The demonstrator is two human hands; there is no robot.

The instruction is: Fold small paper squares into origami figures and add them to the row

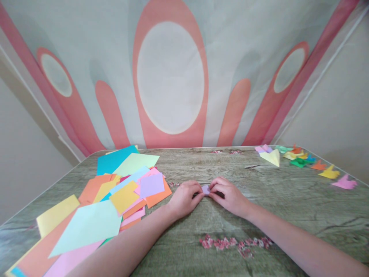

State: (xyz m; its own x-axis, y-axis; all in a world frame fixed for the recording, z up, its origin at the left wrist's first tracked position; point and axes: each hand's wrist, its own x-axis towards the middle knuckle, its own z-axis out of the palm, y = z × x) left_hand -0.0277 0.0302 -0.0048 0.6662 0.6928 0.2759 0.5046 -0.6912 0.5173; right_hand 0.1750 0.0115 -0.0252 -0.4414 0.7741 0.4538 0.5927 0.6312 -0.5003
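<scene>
Between my two hands is a small piece of lilac paper (205,189), held just above or on the wood-patterned table (184,238); I cannot tell which. My left hand (186,198) pinches its left edge between thumb and fingers. On the opposite edge, my right hand (227,195) pinches it the same way. The fingertips cover the paper's sides, so its folds are hard to make out. A lilac paper square (152,185) lies on the pile to the left of my left hand.
Loose coloured sheets (89,223) spread over the table's left side, some under my left forearm. Several folded paper figures, among them a pink one (344,182) and a cream one (271,157), line the far right edge. A printed backdrop (170,77) hangs behind the table.
</scene>
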